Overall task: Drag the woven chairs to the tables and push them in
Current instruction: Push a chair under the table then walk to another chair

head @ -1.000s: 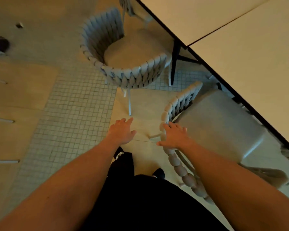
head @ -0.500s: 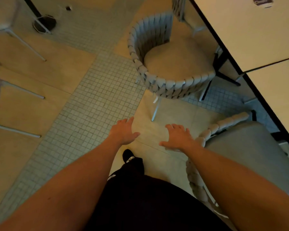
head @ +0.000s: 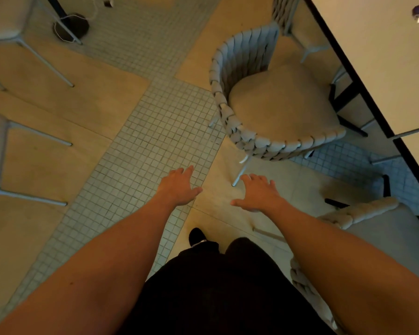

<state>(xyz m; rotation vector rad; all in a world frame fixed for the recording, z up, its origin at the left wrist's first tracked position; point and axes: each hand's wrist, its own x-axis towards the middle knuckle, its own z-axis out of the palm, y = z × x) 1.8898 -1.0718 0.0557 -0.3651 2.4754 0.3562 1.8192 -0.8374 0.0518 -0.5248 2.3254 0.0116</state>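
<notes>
Both hands, left [head: 179, 188] and right [head: 258, 193], reach empty, each grip spread wide, toward the woven chair [head: 271, 112] at upper centre. Next, I judge, they must seize its back and push it under the counter [head: 385, 56].

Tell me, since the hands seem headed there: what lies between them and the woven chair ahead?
Only bare floor and the woven chair's own front leg, in the head view.

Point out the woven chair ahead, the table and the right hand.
woven chair [head: 279, 112]: head view, on the seat cushion.
table [head: 377, 54]: head view, on the bare top.
right hand [head: 258, 195]: head view, back of the hand.
</notes>
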